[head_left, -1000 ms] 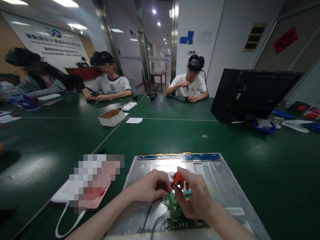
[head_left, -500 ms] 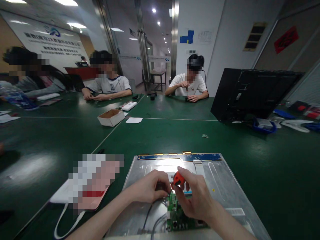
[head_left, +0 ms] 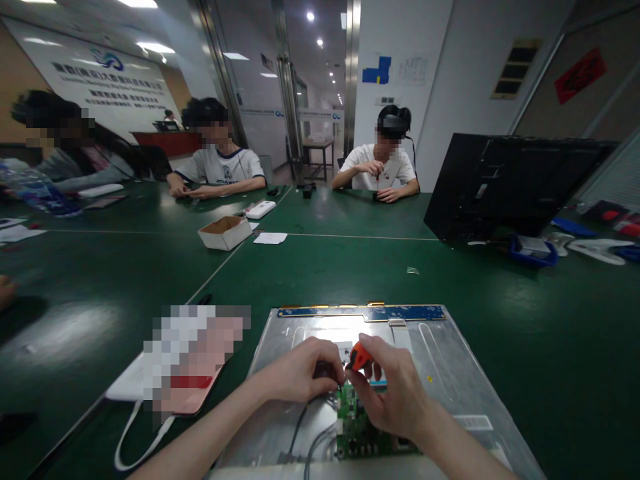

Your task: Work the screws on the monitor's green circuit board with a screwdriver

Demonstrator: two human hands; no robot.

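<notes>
My right hand (head_left: 395, 380) grips an orange-handled screwdriver (head_left: 359, 355) above a green circuit board (head_left: 350, 427). The screwdriver's far end is lost between my hands. My left hand (head_left: 313, 370) is closed in a pinch at the board's upper left corner, close to the screwdriver; what its fingertips hold is hidden. Beneath both hands lies a silver metal display panel (head_left: 450, 387) with a blue circuit strip (head_left: 360, 313) along its far edge. Grey cables (head_left: 315, 450) run beside the board's left side.
Left of the panel lie a pink phone (head_left: 200, 393) and a white strap (head_left: 123, 443) on the green table (head_left: 320, 267). Farther off are an open box (head_left: 226, 233) and a dark monitor (head_left: 510, 187). Several people sit across the table.
The orange handle has tilted slightly in my right hand. Both hands stay over the board's upper left corner, and the whole view has shifted a little.
</notes>
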